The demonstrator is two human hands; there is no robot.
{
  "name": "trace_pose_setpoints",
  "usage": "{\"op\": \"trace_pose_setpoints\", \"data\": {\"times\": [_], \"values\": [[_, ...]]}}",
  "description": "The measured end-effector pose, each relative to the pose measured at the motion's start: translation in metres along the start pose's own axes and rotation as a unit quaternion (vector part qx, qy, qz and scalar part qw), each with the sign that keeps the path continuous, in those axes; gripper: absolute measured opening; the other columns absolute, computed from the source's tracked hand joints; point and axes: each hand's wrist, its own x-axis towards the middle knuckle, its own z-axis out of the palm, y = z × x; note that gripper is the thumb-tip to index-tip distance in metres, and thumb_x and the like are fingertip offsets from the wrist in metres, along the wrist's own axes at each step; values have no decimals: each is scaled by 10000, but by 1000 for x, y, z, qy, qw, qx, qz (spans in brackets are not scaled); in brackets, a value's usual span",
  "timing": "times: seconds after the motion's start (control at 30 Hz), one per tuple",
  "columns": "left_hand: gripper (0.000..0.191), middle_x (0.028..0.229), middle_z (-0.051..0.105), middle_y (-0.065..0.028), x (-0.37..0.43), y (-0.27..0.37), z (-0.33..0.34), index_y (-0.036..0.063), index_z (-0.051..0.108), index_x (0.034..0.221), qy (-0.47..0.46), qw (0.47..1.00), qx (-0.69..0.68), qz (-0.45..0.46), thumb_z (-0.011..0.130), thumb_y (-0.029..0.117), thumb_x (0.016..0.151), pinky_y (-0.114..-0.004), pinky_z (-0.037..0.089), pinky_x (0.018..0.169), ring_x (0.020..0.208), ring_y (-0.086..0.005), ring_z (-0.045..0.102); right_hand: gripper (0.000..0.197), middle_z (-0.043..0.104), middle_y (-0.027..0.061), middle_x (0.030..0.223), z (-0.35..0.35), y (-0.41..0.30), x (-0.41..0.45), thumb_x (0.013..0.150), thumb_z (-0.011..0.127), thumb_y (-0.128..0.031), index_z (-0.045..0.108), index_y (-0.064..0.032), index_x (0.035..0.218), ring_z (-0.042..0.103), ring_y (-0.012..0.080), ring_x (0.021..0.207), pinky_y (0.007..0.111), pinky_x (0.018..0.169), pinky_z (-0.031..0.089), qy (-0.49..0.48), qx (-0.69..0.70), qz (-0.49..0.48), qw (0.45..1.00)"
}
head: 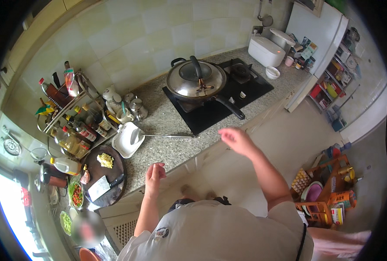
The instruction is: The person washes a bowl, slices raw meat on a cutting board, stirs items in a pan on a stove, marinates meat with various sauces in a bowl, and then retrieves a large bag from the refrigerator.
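My left hand (155, 174) is at the counter's front edge, fingers curled in, with nothing visible in it. My right hand (236, 139) hovers in front of the gas hob (193, 120), empty, its fingers loosely bent. On the hob's left burner sits a wok (196, 97) under a domed steel lid (177, 81), its black handle (231, 107) pointing towards my right hand. A steel turner (167, 136) rests with its blade in a white dish (125, 148). Left of my left hand, a round chopping board (118, 192) holds a cleaver (98, 189), chopped pale yellow food (105, 160) and a garlic-like bulb (85, 176).
A rack of bottles (82, 130) stands behind the board. Plates of cut peppers (77, 195) and green slices (66, 223) lie at the left. A white rice cooker (265, 50) and small bowl (272, 73) are right of the hob. A wooden frame with goods (327, 186) stands on the floor.
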Motion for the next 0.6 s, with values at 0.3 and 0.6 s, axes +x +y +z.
{"op": "trace_pose_setpoints", "data": {"times": [0.3, 0.6], "values": [[267, 667, 469, 26, 35, 13, -4, 53, 540, 929, 69, 996, -24, 57, 415, 287, 903, -198, 401, 574, 614, -44, 443, 420, 574, 130, 952, -31, 37, 223, 729, 619, -178, 487, -28, 1099, 560, 206, 851, 304, 719, 448, 97, 37, -31, 994], [207, 655, 482, 31, -65, 1, -42, 40, 547, 889, 325, 941, -18, 98, 433, 212, 899, -185, 361, 544, 595, -47, 434, 370, 494, 103, 892, 22, 113, 380, 730, 563, -115, 409, -19, 1052, 486, 205, 783, 360, 691, 409, 40, 341, 180, 922]]}}
